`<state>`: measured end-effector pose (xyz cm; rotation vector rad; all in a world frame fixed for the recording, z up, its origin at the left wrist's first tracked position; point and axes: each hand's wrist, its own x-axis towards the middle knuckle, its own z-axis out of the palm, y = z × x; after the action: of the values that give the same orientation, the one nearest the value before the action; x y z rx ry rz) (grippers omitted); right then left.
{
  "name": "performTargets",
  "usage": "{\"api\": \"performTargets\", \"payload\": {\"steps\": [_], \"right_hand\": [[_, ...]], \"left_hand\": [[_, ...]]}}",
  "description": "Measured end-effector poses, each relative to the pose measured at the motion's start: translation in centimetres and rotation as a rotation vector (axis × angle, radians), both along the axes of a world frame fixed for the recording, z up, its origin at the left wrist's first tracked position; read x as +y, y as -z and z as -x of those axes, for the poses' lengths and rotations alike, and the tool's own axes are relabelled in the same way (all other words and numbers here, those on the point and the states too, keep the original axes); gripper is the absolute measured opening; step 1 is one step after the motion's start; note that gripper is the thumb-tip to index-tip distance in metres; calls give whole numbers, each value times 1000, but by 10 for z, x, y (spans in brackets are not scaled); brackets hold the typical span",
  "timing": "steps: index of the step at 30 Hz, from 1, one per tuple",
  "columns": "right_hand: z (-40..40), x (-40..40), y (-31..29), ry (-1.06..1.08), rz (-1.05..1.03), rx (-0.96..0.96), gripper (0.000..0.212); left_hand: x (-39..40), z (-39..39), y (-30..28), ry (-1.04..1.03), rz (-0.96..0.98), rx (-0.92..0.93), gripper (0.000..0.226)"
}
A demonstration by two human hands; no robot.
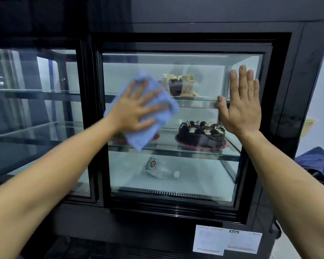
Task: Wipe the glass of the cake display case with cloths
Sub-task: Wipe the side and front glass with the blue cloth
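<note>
I see my left hand (pixel 138 109) spread flat, fingers straight, pressing one blue cloth (pixel 148 111) against the glass door (pixel 176 184) of the black cake display case (pixel 288 71), toward the pane's left edge at mid-height. My right hand (pixel 241 107) lies open and flat near the pane's right edge, gripping nothing. Inside I count two chocolate cakes: a cut one (pixel 180 85) on the upper glass shelf and a whole one (pixel 202 133) on the middle shelf. One plastic bottle (pixel 157 168) lies on its side on the case floor.

dim room | lit case interior (pixel 172 176) | left-side motion blur | wide-angle edge bowing
</note>
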<state>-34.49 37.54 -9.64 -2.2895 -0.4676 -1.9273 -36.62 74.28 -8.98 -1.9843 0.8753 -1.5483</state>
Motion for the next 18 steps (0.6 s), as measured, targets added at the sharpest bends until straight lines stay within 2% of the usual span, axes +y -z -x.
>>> {"api": "performTargets", "payload": {"steps": [2,3,4,5,7,9,11,14,16,18], "right_hand": [[-1,1,0,1,3,-12,70],[-2,1,0,3,2,-16,70],[-3,1,0,5,0,-19,70],[-4,0,1,4,-2,-26,69],[-3,1,1,-1,-1,-33,69],[-1,0,0,1,3,-21,69],[-1,-1,-1,9,8,-12,69],[-2,0,0,11,12,-9,70],[-2,-1,0,6,12,-16,69],[-1,-1,1,4,6,-20,69]], "left_hand": [[-28,5,-36,-82,347,-70,56],[-46,3,-34,-69,429,-78,55],[-63,1,-17,-29,421,-73,54],[-80,-3,15,26,321,-49,53],[-101,-3,106,122,-27,46,51],[-100,1,188,88,-355,132,55],[-90,0,220,54,-531,188,59],[-80,-9,170,154,-651,224,58],[-75,-10,91,194,-471,182,56],[-72,-8,3,127,-149,63,55]]}}
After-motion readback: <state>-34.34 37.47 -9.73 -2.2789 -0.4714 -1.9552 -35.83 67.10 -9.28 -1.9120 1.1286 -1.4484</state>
